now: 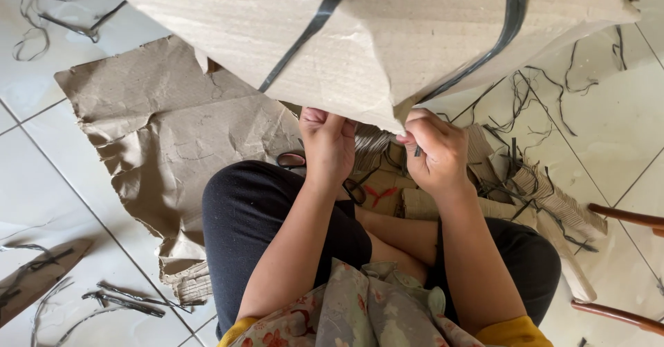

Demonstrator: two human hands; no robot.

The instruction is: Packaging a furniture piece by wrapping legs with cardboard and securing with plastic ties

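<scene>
— Cardboard, then? Where exactly?

— Big brown cardboard bundle (pixel 387 36), filling the top of the view, tilted over the lap, its lower corner hanging between both hands. Bound with two black straps (pixel 315 25), running slantwise across the face.

— And the left hand (pixel 328 143)?

— Pressed up against the bundle's lower edge, fingers curled over and tucked out of sight under the cardboard. Gripping that edge, apparently; cannot tell how tightly.

— Right hand (pixel 436 153)?

— Closed in a loose fist just under the corner, fingertips pinching something thin and dark there, probably the end of a strap. Too small to say for sure.

— Anything under the hands?

— Black-handled scissors (pixel 346 184), lying on the knee area below the left hand, partly hidden by the wrist. Beside them, small cardboard scraps (pixel 415 202), stacked between the knees.

— Posture?

— Seated on the floor, knees apart in black trousers (pixel 249 229), flowered top with yellow cuffs at the bottom edge.

— Around that?

— Torn brown cardboard sheet (pixel 166 126), crumpled and spread flat to the left, touching the left knee. White floor tiles (pixel 41 174) beneath. Loose cut strap pieces (pixel 124 298) scattered at lower left and more tangled at upper right. Curved wooden chair legs (pixel 626 216) at the right edge, well apart from the hands.
</scene>
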